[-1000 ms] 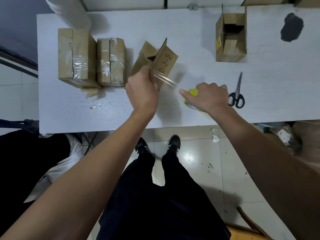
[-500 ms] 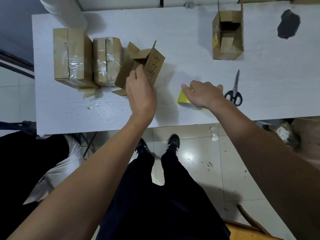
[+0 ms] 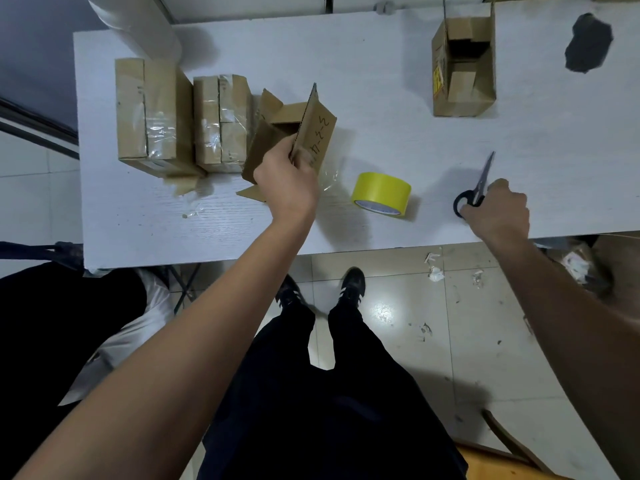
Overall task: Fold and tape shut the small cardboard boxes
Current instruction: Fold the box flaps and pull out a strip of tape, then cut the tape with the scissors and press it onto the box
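Head view, person standing at a white table (image 3: 381,98). Compared with half a second earlier, the right hand (image 3: 497,213) has left the yellow tape roll (image 3: 382,192) and moved rightward to the scissors (image 3: 476,188), where its curled fingers now close on the black handles; the blades point away from the person. The tape roll now stands free on the table, lying on its side between the two hands, touched by neither. The left hand (image 3: 287,178) keeps its grip on the open cardboard box (image 3: 294,133), fingers and thumb pinching the near edge of one raised flap.

The open cardboard box is plain brown corrugated board, tilted, its flaps unfolded and its dark interior visible — handwritten digits run along the outer face of the pinched flap. A strip of clear tape (image 3: 327,178) hangs from that flap beside the left hand. The box sits left of centre on the table, just beside two sealed boxes (image 3: 180,116) wrapped with clear tape, which stand side by side at the left. A second open box (image 3: 462,64) lies well apart at the far right — near a dark patch (image 3: 587,43) on the tabletop.
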A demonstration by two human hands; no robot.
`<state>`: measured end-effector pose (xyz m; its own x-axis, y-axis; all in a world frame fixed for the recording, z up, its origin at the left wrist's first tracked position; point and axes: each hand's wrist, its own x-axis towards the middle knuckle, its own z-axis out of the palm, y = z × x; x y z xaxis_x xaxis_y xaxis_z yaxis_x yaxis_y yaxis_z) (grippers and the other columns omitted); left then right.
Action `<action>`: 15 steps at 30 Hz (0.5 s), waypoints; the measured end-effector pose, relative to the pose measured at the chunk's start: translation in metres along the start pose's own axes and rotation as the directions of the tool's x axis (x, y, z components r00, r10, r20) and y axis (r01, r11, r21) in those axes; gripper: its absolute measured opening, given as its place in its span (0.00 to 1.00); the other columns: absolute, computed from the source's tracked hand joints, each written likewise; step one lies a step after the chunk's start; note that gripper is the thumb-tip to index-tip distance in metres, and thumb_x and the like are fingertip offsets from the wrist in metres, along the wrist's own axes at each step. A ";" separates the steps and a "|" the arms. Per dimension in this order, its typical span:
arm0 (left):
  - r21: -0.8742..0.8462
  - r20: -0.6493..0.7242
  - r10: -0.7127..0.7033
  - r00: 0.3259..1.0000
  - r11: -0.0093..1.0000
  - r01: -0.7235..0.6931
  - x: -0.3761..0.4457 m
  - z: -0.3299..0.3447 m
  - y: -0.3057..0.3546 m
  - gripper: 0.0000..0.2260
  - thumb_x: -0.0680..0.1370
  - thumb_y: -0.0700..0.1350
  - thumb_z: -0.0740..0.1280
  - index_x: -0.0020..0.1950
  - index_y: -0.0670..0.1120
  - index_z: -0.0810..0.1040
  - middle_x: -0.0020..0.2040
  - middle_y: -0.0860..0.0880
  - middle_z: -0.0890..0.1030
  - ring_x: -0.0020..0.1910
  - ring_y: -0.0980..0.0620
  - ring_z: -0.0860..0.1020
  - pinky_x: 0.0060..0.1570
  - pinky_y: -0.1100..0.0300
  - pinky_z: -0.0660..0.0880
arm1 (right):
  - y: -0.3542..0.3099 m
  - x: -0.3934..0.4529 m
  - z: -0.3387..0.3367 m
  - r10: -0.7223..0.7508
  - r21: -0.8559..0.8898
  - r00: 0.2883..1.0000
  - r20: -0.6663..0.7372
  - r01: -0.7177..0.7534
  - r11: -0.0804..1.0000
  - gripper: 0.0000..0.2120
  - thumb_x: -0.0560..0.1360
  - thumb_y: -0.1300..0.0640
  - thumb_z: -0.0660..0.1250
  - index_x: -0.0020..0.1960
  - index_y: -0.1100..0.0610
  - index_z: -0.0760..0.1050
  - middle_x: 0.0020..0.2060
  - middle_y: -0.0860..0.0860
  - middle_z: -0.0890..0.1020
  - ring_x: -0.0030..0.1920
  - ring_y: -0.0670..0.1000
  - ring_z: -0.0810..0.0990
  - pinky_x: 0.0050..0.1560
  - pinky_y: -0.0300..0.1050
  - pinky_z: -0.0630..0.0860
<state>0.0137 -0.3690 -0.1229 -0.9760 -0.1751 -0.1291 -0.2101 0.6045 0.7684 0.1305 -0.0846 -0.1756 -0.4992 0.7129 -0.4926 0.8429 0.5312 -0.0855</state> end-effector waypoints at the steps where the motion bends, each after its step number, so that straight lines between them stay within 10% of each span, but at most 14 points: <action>1: -0.007 0.001 -0.012 1.000 1.000 0.012 0.001 0.000 0.000 0.11 0.80 0.36 0.63 0.53 0.42 0.85 0.37 0.45 0.81 0.36 0.53 0.69 0.35 0.78 0.63 | 0.002 0.004 -0.004 0.025 -0.004 0.999 0.044 -0.025 1.000 0.25 0.75 0.50 0.75 0.63 0.63 0.69 0.57 0.64 0.79 0.51 0.64 0.85 0.50 0.57 0.82; 5: -0.037 0.042 -0.043 0.998 0.998 0.044 0.004 -0.001 0.000 0.12 0.78 0.35 0.61 0.53 0.42 0.84 0.34 0.45 0.76 0.31 0.57 0.69 0.36 0.70 0.66 | 0.011 0.001 -0.020 0.043 0.361 0.982 0.184 -0.108 0.926 0.15 0.74 0.57 0.75 0.57 0.64 0.80 0.37 0.60 0.86 0.30 0.46 0.83 0.36 0.41 0.80; 8: -0.046 0.098 -0.030 0.995 0.998 0.034 0.003 -0.001 0.002 0.18 0.78 0.34 0.60 0.61 0.46 0.84 0.42 0.52 0.82 0.38 0.58 0.72 0.41 0.70 0.69 | 0.014 -0.036 -0.037 -0.117 0.846 0.929 0.350 -0.259 0.466 0.07 0.78 0.64 0.70 0.55 0.64 0.81 0.49 0.66 0.86 0.29 0.47 0.77 0.29 0.35 0.72; 11: -0.065 0.117 -0.034 0.993 0.997 0.042 0.001 -0.003 0.004 0.25 0.75 0.30 0.57 0.67 0.47 0.81 0.52 0.51 0.85 0.48 0.55 0.77 0.48 0.78 0.70 | 0.000 -0.087 -0.041 -0.318 0.921 0.865 0.389 -0.354 0.163 0.11 0.79 0.67 0.66 0.59 0.58 0.79 0.43 0.59 0.84 0.31 0.46 0.74 0.29 0.34 0.67; 15: -0.097 0.120 -0.028 0.992 0.994 0.039 0.003 -0.003 0.001 0.28 0.73 0.30 0.58 0.68 0.48 0.81 0.55 0.51 0.86 0.54 0.51 0.81 0.58 0.60 0.77 | -0.054 -0.164 -0.008 -0.521 0.889 0.720 0.459 -0.378 0.260 0.11 0.76 0.71 0.68 0.53 0.58 0.74 0.33 0.53 0.75 0.32 0.48 0.76 0.25 0.35 0.61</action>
<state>0.0107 -0.3713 -0.1199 -0.9696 -0.0975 -0.2244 -0.2419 0.5187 0.8200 0.1647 -0.2267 -0.0836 -0.7065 0.0265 -0.7072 0.5862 -0.5380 -0.6058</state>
